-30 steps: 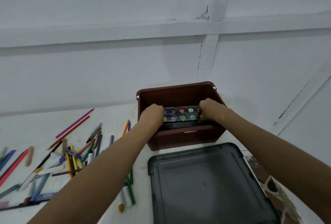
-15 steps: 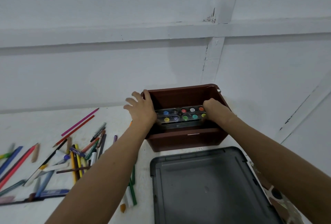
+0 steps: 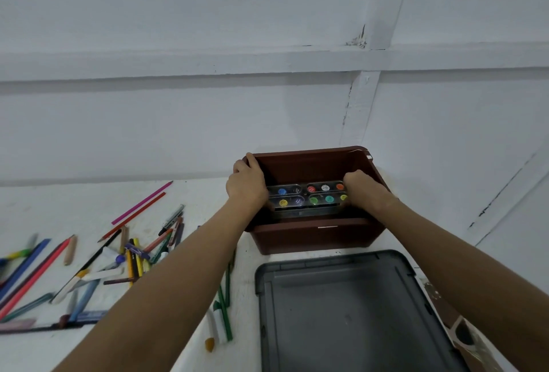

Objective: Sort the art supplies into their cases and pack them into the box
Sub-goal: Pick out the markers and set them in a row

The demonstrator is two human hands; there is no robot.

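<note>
packing step: right hand (image 3: 361, 190) is grasping the paint case (image 3: 307, 195) inside the box (image 3: 312, 235); left hand (image 3: 246, 186) is gripping the box wall. next: seating it flat.

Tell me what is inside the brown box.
Inside the brown box sits a clear paint case of coloured pots, with the left hand and right hand at its ends. Anything beneath the case is hidden.

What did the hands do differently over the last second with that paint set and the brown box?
The left hand let go of the paint set, lifted with fingers spread, then came down on the left wall of the brown box, fingers over its rim. The right hand kept its hold on the set's right end. The set stayed in the box; the grey lid and loose pencils did not move.
</note>
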